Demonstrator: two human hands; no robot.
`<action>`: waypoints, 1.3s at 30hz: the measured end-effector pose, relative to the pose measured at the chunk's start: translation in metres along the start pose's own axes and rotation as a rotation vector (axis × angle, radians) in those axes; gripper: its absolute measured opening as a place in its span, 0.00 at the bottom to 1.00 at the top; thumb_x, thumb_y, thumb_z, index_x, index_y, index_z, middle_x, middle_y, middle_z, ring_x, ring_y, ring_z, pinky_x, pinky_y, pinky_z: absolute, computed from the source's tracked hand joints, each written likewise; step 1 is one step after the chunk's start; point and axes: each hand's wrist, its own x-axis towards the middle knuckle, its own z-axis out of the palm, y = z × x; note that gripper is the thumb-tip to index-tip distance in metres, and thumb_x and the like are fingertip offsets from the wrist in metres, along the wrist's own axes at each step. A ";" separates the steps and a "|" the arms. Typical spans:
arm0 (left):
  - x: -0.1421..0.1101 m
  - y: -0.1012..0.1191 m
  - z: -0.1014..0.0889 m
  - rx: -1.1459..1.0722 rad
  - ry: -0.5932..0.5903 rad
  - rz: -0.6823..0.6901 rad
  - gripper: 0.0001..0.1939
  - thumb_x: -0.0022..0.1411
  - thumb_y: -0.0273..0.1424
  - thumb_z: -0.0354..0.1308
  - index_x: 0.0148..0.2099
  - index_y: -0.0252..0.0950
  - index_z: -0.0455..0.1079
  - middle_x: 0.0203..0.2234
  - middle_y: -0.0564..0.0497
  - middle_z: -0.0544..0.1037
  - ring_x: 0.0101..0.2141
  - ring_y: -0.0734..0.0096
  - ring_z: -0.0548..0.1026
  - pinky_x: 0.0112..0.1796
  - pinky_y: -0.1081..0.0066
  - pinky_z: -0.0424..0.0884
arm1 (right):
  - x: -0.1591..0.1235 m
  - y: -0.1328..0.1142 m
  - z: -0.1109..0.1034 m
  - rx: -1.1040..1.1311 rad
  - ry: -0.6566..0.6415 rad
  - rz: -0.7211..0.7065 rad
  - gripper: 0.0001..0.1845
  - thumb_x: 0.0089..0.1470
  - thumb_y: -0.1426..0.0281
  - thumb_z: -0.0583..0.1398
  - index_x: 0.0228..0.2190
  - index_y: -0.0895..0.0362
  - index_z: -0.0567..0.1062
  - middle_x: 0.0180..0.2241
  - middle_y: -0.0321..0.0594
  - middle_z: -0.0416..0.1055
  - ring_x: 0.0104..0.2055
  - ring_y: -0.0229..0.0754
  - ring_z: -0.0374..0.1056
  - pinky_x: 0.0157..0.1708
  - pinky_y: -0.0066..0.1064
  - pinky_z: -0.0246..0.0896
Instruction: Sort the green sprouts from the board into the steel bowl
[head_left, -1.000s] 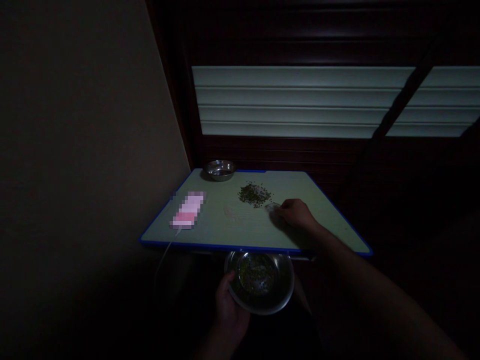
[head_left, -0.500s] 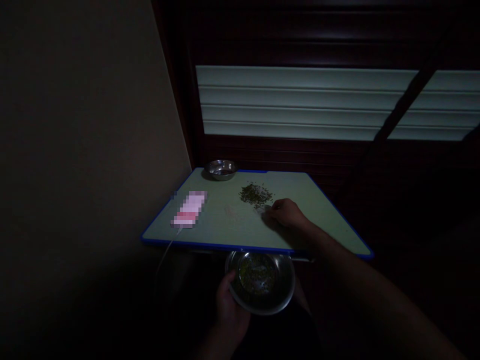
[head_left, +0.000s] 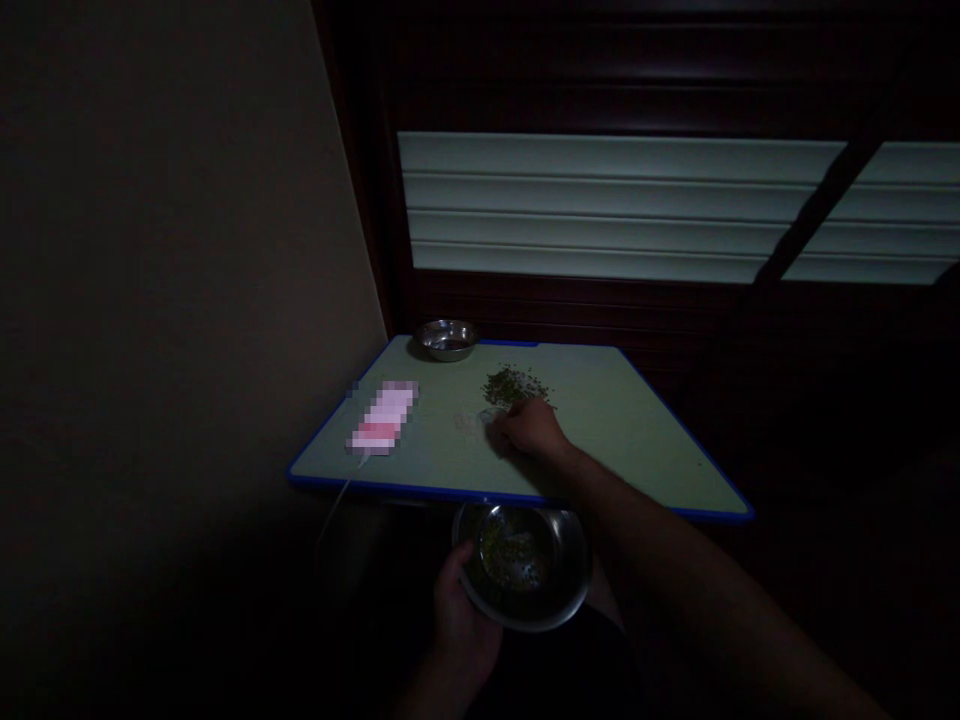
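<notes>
My left hand (head_left: 466, 622) grips the left rim of a steel bowl (head_left: 551, 612), thumb on the inside edge, just below the table's near edge. Small greenish grains (head_left: 517, 555), like mung beans, lie in the bottom of the bowl. On the table, a loose heap of similar grains (head_left: 510, 382) is spread out. My right hand (head_left: 531, 428) is at the near side of this heap, fingers closed and pointing left. A faint clear shape (head_left: 489, 413) shows by its fingertips; what it is I cannot make out in the dim light.
A pale green tabletop (head_left: 622, 440) has a blue edge. At its back left stands a second steel bowl (head_left: 448, 345). A blurred pink phone (head_left: 384, 420) with a white cable (head_left: 335, 505) lies at the left. The wall (head_left: 225, 250) borders the table's left; dark louvred panels (head_left: 600, 310) stand behind.
My right hand has moved left along the near side of the grain heap, and the clear shape at its fingertips has shifted left too. My left hand still holds the bowl in place.
</notes>
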 end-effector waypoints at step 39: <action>0.002 -0.002 -0.005 0.124 0.013 0.004 0.10 0.56 0.32 0.56 0.36 0.35 0.78 0.32 0.45 0.83 0.36 0.59 0.79 0.44 0.58 0.72 | 0.012 0.072 -0.077 0.158 0.077 0.010 0.09 0.40 0.66 0.63 0.19 0.60 0.72 0.15 0.33 0.65 0.18 0.32 0.57 0.19 0.25 0.50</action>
